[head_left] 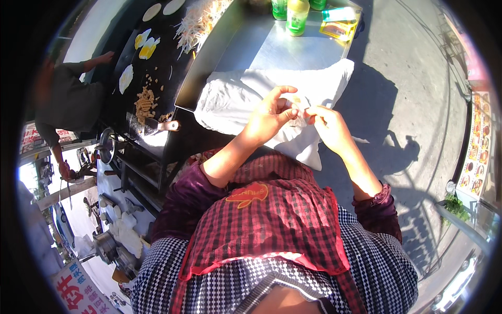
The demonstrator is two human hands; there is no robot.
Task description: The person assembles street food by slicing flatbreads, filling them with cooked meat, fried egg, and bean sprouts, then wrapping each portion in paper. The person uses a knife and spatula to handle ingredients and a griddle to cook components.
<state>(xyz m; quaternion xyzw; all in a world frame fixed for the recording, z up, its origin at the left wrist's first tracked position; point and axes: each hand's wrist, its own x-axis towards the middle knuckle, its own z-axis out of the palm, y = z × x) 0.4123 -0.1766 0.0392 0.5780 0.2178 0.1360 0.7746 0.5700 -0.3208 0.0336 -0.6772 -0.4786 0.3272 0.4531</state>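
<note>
Over a white cloth (pixel 230 97) draped across the near end of a metal table, my two hands meet. The thumb and fingers of my left hand (pixel 269 116) close toward a small, pale, see-through bit of something, with the index finger curled above it. My right hand (pixel 327 125) pinches at the same spot from the right, its fingers bunched together. Glare and the white behind it hide what the pale bit is. Below the hands, a corner of the cloth hangs off the table edge toward my checked red apron (pixel 266 225).
Left of the table is a black griddle (pixel 162 65) with fried eggs (pixel 148 48), browned crumbled food (pixel 145 104) and a heap of pale shreds (pixel 201 23). A wooden-handled scraper (pixel 168 126) lies at its near edge. Green-labelled bottles (pixel 297 21) and packets (pixel 337 30) stand far right. Another person (pixel 73 97) is at left.
</note>
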